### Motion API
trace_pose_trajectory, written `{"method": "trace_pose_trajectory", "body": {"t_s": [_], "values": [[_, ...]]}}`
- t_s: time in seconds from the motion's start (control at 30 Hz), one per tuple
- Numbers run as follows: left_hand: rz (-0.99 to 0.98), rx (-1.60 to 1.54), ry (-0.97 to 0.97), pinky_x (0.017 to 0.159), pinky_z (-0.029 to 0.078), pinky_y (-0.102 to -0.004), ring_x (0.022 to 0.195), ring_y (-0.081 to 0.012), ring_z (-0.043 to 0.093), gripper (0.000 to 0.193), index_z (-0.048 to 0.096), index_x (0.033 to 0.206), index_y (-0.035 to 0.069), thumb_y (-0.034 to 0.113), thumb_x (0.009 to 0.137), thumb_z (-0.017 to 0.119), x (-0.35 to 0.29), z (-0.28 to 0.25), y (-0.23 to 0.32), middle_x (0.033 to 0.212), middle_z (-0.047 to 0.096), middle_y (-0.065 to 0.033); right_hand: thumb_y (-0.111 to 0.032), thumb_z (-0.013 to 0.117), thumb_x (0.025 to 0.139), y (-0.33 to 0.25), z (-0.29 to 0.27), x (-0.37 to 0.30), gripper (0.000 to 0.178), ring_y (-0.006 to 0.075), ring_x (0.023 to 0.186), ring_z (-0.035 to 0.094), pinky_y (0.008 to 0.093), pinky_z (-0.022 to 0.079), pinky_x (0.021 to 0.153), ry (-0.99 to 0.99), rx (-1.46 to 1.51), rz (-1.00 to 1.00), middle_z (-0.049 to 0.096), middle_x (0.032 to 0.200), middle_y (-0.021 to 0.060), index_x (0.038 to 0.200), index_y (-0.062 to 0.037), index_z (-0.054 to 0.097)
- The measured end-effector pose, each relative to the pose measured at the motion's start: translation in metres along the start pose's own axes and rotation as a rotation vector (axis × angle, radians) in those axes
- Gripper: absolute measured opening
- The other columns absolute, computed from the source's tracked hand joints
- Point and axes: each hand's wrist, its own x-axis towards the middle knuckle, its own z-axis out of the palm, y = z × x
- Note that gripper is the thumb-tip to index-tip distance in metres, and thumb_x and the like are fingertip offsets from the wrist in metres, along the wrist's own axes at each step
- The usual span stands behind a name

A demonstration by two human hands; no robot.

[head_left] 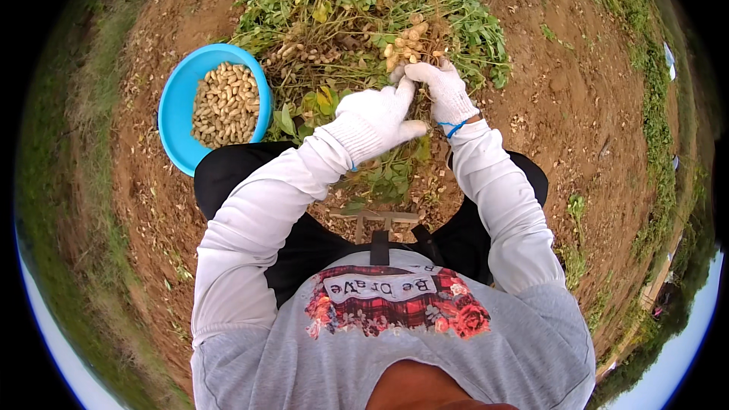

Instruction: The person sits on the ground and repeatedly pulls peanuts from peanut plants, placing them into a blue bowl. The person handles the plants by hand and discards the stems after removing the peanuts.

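I'm mid-pick: left hand point(377, 116) gripping the plant stems point(395, 159), right hand point(444, 91) fingers pinching the peanut cluster point(406, 44); next, probably twisting pods off toward the blue bowl point(176, 102).

A cluster of pale tan peanut pods point(406, 44) hangs on tangled roots at twelve o'clock, just above centre, attached to a leafy green peanut plant point(364, 0) lying flat on brown soil. At ten o'clock sits a round blue bowl point(176, 99), tilted slightly, filled with picked peanuts point(225, 104).
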Motion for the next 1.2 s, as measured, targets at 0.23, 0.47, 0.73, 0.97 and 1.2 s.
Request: {"method": "trace_pose_trajectory", "body": {"t_s": [0.23, 0.47, 0.73, 0.97, 1.2], "values": [[-0.166, -0.422, 0.356, 0.08, 0.056, -0.0359, 0.087, -0.0223, 0.071, 0.033, 0.071, 0.111, 0.004, 0.033, 0.097, 0.071, 0.006, -0.043, -0.055, 0.095, 0.073, -0.0114, -0.013, 0.079, 0.082, -0.019, 0.007, -0.012, 0.038, 0.0204, 0.079, 0.07, 0.0353, 0.053, 0.09, -0.118, -0.202, 0.072, 0.074, 0.081, 0.0099, 0.11, 0.0062, 0.062], [-0.174, -0.628, 0.269, 0.099, 0.054, -0.0369, 0.113, -0.0255, 0.069, 0.085, 0.051, 0.143, 0.001, 0.046, 0.08, 0.087, 0.012, -0.027, -0.037, 0.12, 0.072, -0.016, -0.016, 0.08, 0.085, -0.007, 0.007, -0.013, 0.042, 0.0151, 0.094, 0.067, 0.0308, 0.052, 0.089, -0.257, -0.254, 0.0, 0.074, 0.102, 0.0068, 0.12, 0.0008, 0.064], [-0.195, -0.766, 0.185, 0.093, 0.056, -0.0307, 0.106, -0.0156, 0.068, 0.069, 0.059, 0.133, 0.0, 0.036, 0.081, 0.087, 0.008, -0.04, -0.03, 0.124, 0.069, -0.0116, -0.011, 0.08, 0.081, -0.019, 0.007, -0.023, 0.055, 0.014, 0.106, 0.064, 0.0315, 0.052, 0.096, -0.332, -0.297, 0.082, 0.071, 0.119, 0.0058, 0.132, -0.0007, 0.063], [-0.135, -0.696, 0.2, 0.094, 0.056, -0.035, 0.107, -0.0232, 0.07, 0.081, 0.057, 0.132, 0.004, 0.05, 0.074, 0.089, 0.011, -0.018, -0.031, 0.118, 0.071, -0.0143, -0.017, 0.082, 0.081, 0.004, 0.0, -0.012, 0.06, 0.0185, 0.108, 0.068, 0.0346, 0.053, 0.097, -0.252, -0.545, -0.034, 0.074, 0.12, 0.0093, 0.137, -0.0058, 0.062], [-0.209, -0.604, 0.242, 0.087, 0.057, -0.0344, 0.1, -0.0191, 0.071, 0.065, 0.057, 0.131, 0.002, 0.047, 0.089, 0.076, 0.016, -0.015, -0.036, 0.113, 0.073, -0.0115, -0.033, 0.083, 0.082, 0.002, 0.009, -0.013, 0.059, 0.0232, 0.105, 0.071, 0.0367, 0.055, 0.093, -0.229, -0.728, -0.085, 0.075, 0.115, 0.0124, 0.13, -0.0043, 0.064]]}}
